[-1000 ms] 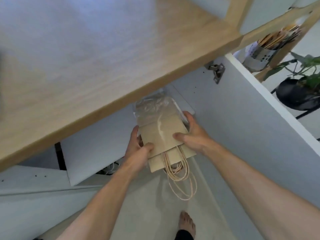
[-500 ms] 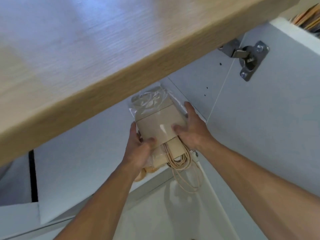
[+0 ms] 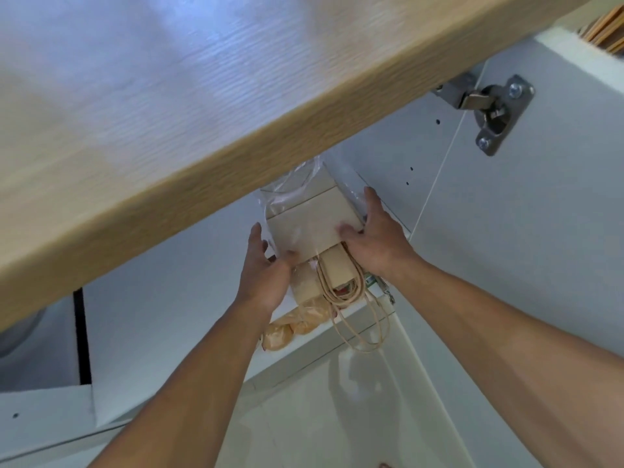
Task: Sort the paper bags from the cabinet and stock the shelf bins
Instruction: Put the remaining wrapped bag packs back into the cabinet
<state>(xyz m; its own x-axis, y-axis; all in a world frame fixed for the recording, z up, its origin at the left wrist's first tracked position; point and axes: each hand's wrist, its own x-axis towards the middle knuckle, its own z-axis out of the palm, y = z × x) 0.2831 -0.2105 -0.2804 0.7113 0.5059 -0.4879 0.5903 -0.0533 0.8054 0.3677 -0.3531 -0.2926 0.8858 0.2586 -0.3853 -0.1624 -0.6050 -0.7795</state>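
Observation:
A stack of flat brown paper bags (image 3: pixel 309 226) in a clear plastic wrap sits at the mouth of the white cabinet, just under the wooden countertop. Their beige cord handles (image 3: pixel 358 319) hang down toward me. My left hand (image 3: pixel 265 275) grips the stack's left edge, thumb on the top face. My right hand (image 3: pixel 374 241) grips the right edge, thumb on top, fingers along the side. The far end of the stack is hidden beneath the counter.
The wooden countertop (image 3: pixel 209 130) overhangs the upper left. The open white cabinet door (image 3: pixel 526 251) with a metal hinge (image 3: pixel 489 109) stands at the right. An orange-tinted plastic bag (image 3: pixel 290 327) lies on the cabinet shelf edge below the stack. Pale floor lies below.
The view has moved closer to the cabinet and under the counter. Both hands keep their hold on the stack, which now sits a little deeper beneath the counter edge.

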